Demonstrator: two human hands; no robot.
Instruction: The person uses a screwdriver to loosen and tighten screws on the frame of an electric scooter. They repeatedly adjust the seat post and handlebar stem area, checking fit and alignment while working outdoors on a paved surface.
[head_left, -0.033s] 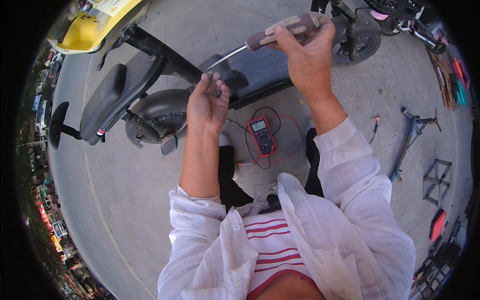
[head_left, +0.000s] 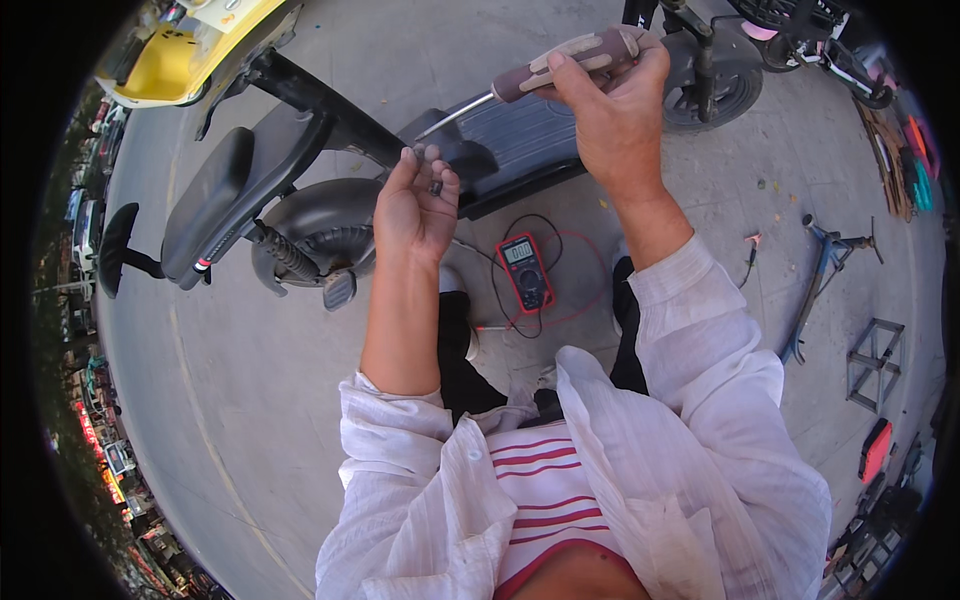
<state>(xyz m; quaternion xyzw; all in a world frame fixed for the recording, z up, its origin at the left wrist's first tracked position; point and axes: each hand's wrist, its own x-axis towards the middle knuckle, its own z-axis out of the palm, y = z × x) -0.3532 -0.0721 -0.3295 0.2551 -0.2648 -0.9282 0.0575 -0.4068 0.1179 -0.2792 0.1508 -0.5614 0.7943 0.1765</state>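
My right hand is closed round the brown and beige handle of a screwdriver. The metal shaft slants down to the left, and its tip comes close to the fingertips of my left hand. That hand is palm up with its fingers curled in; a small dark piece shows among them, too small to name. Another dark bit appears pinched at the thumb tip. Just beyond both hands stands a black electric scooter with a ribbed footboard and a black seat.
Between my feet lies a red and dark multimeter with its leads looped around it. On the right are a blue metal frame part, a grey metal stand and a red-and-black case. A yellow vehicle is at the upper left.
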